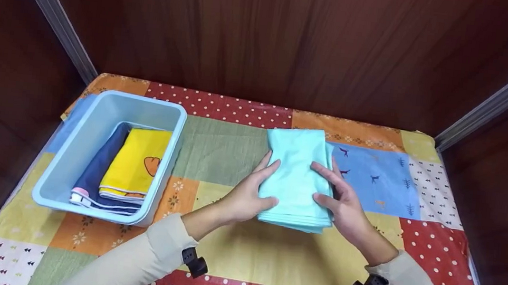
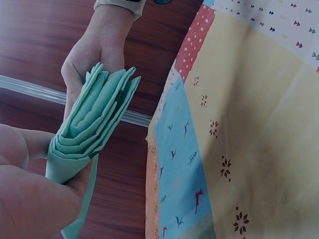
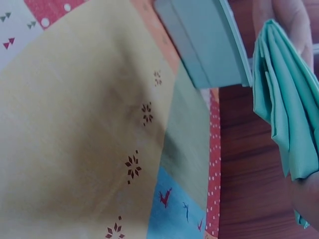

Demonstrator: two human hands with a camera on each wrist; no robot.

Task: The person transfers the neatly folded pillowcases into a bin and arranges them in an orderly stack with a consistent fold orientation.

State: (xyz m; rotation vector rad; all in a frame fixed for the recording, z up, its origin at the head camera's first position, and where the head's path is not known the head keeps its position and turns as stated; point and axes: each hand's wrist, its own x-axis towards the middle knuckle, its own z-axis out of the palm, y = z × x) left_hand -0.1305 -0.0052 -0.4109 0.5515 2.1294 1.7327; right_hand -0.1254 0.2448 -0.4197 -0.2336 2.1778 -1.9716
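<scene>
A mint-green cloth (image 1: 298,176), folded into a thick many-layered bundle, is held above the patchwork table cover. My left hand (image 1: 250,194) grips its left edge, thumb on top and fingers underneath. On the opposite edge my right hand (image 1: 345,205) holds it, with thumb and index finger on the upper face. The left wrist view shows the stacked folds of the cloth (image 2: 94,114) end-on between both hands. In the right wrist view the layered cloth (image 3: 289,104) hangs well off the cover, and part of the hand is hidden behind it.
A light blue plastic bin (image 1: 167,166) stands on the left of the patchwork cover (image 1: 222,253). Inside lie a folded yellow cloth (image 1: 135,157) and a folded navy cloth (image 1: 101,163). Dark brown wood-look panels (image 1: 266,34) enclose the back and sides.
</scene>
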